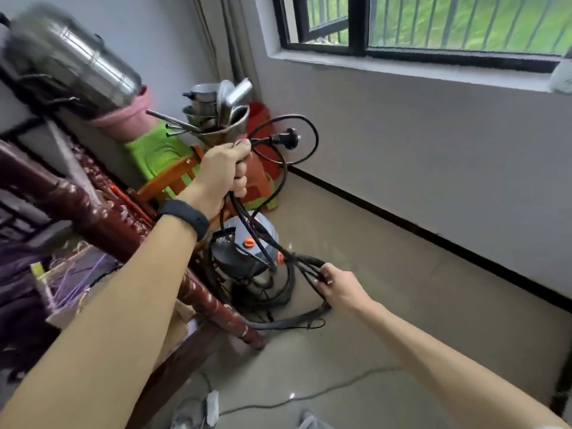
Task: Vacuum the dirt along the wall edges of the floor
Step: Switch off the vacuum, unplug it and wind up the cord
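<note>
The left hand [221, 171], a black band [182, 218] on its wrist, is raised and curled tight round a bunched black power cord [294, 257], whose black plug [286, 140] sticks out to the right beside a loose loop. Several strands run down from it to the right hand [339, 286], which pinches them low, just beside the canister vacuum with a steel drum, grey lid and orange knobs [238, 258]. The vacuum stands on the beige tiled floor [387, 289] against a dark red carved wooden post [213, 305], apart from the white wall [433, 150] and its black skirting [433, 236]. A black hose [288, 323] curves on the floor in front of it.
</note>
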Available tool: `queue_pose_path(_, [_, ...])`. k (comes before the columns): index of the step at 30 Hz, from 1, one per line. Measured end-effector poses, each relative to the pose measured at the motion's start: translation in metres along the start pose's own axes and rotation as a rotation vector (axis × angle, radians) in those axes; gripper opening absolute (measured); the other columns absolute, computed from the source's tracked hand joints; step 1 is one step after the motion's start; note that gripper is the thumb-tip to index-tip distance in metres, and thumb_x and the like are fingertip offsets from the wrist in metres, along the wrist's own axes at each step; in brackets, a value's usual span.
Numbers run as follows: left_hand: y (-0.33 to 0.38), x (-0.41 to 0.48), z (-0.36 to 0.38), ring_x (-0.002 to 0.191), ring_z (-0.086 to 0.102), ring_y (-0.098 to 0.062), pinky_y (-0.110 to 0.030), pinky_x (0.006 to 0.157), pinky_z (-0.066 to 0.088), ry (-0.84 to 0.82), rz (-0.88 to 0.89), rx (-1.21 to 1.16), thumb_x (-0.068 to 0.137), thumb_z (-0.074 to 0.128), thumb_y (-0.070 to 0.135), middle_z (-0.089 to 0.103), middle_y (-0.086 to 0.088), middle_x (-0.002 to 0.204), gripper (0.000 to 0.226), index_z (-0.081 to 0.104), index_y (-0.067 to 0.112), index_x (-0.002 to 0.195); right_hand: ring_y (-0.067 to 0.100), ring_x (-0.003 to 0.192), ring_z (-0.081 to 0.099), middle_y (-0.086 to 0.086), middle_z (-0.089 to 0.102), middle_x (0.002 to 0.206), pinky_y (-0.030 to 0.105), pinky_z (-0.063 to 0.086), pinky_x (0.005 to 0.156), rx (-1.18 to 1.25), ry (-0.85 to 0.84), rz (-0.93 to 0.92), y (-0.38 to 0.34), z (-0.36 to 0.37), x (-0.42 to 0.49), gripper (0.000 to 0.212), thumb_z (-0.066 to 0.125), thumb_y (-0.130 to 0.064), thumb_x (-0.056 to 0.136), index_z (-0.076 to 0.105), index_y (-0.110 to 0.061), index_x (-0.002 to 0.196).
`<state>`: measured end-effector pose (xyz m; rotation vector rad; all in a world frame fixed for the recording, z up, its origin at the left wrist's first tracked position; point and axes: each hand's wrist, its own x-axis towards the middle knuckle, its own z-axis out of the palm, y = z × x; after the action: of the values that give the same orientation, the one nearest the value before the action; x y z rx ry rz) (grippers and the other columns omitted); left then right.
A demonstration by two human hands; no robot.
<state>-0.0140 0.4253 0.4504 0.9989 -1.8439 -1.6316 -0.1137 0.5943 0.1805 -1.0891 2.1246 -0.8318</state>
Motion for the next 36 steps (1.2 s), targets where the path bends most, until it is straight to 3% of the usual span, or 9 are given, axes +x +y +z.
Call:
queue_pose_path(3, [-0.039,0.013,-0.023,0.037,0.023,-0.009,-0.025,0.044,0.025,0.09,-0.067,-0.042,0.104,0.041,0.029,0.028,0.011,0.044,0.03,0.044,0.016,0.077,0.026,0.083,0.065,0.003,0.072,0.09,0.034,0.053,0.076,-0.104,-0.01,0.058,0.027,-0.029,-0.003,0.027,0.069,-0.047,0.093,0.063,-0.02,0.097])
queue_pose_path(7, [-0.075,0.036,-0.048,0.035,0.021,-0.007,-0.022,0.041,0.026,0.113,-0.161,-0.189,0.104,0.041,0.031,0.026,0.012,0.042,0.03,0.045,0.015,0.079,0.015,0.06,0.045,-0.006,0.052,0.064,0.031,0.038,0.06,-0.15,-0.128,0.175,0.058,-0.048,-0.014,0.052,0.069,-0.063,0.086,0.046,-0.019,0.072])
queue_pose_path(12, [-0.088,0.071,-0.083,0.035,0.021,-0.007,-0.022,0.041,0.026,0.119,-0.17,-0.185,0.103,0.044,0.032,0.024,0.01,0.044,0.027,0.054,0.014,0.084,0.013,0.059,0.046,0.003,0.058,0.065,0.033,0.044,0.065,-0.151,-0.019,0.331,0.109,-0.051,-0.047,0.078,0.037,-0.089,0.083,0.048,-0.013,0.077])
queue_pose_path(15, [-0.097,0.081,-0.091,0.037,0.023,-0.007,-0.023,0.043,0.03,0.105,-0.214,-0.223,0.101,0.047,0.033,0.024,0.01,0.047,0.028,0.06,0.014,0.086,0.012,0.055,0.039,-0.001,0.047,0.055,0.034,0.04,0.063,-0.117,0.07,0.38,0.104,-0.056,-0.056,0.07,0.027,-0.081,0.085,0.038,-0.014,0.071])
queue_pose_path(19, [-0.116,0.079,-0.05,0.044,0.043,-0.012,-0.025,0.05,0.039,0.0,-0.336,-0.331,0.103,0.041,0.035,0.041,0.006,0.052,0.033,0.045,0.019,0.074,0.017,0.055,0.031,-0.002,0.038,0.057,0.032,0.03,0.055,-0.094,0.114,0.283,0.041,-0.055,-0.04,0.049,0.044,-0.049,0.104,0.034,-0.014,0.072])
queue_pose_path(23, [-0.149,0.059,0.028,0.057,0.067,-0.023,-0.034,0.069,0.048,-0.214,-0.394,-0.197,0.105,0.037,0.029,0.069,-0.006,0.064,0.029,0.046,0.013,0.082,0.008,0.055,0.042,-0.006,0.05,0.061,0.026,0.038,0.058,-0.091,-0.047,0.084,-0.047,-0.058,-0.017,0.032,0.047,-0.027,0.104,0.057,-0.011,0.078])
queue_pose_path(25, [-0.163,0.044,0.057,0.055,0.063,-0.021,-0.026,0.061,0.05,-0.3,-0.343,-0.109,0.104,0.041,0.022,0.066,-0.007,0.061,0.025,0.05,0.008,0.085,0.003,0.053,0.047,-0.01,0.054,0.059,0.019,0.035,0.055,-0.031,-0.028,-0.005,-0.079,-0.069,-0.008,0.022,0.051,-0.017,0.097,0.069,-0.013,0.085])
queue_pose_path(28, [-0.166,0.024,0.068,0.039,0.036,-0.01,-0.02,0.038,0.029,-0.403,-0.275,-0.083,0.101,0.047,0.026,0.042,0.003,0.046,0.033,0.05,0.01,0.073,0.003,0.05,0.05,-0.014,0.062,0.058,0.014,0.036,0.053,0.073,0.152,-0.04,-0.092,-0.095,0.009,0.009,0.063,-0.01,0.087,0.067,-0.017,0.092])
queue_pose_path(36, [-0.168,0.045,-0.003,0.042,0.029,-0.013,-0.025,0.045,0.025,-0.364,-0.24,0.075,0.091,0.061,0.048,0.032,0.003,0.05,0.046,0.045,0.02,0.058,0.015,0.054,0.036,0.0,0.046,0.055,0.026,0.028,0.052,0.218,0.027,0.152,-0.016,-0.111,0.006,0.043,0.081,-0.031,0.087,0.051,-0.015,0.061])
